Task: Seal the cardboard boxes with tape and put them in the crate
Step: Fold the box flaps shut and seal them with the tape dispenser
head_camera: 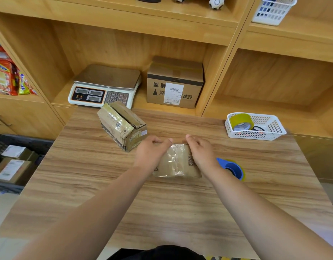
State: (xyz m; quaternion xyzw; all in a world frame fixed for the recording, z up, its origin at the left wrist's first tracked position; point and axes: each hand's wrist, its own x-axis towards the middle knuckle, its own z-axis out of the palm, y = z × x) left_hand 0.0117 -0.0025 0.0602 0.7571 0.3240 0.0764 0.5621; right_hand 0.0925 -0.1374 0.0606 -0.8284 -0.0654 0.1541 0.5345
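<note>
Tape (174, 158), clear and wrinkled, covers the top of the box (190, 170) that lies flat at the middle of the tabletop (87, 175). Our left hand (152, 153) and right hand (202, 152) rest on either side of it, and the fingers of both curl over its far edge and grip it there. Just beyond our left hand a second box (122, 126) stands tilted on the tabletop, also taped. A blue dispenser (234, 168) lies just beside our right wrist. Near the far right corner a white basket (274, 128) holds a yellowish roll (241, 121). The dark crate (17, 139) sits lower, off the left edge, with labelled parcels (12, 168) inside. On the shelf (139, 104) behind stand a scale (105, 87) and a carton (175, 83).
</note>
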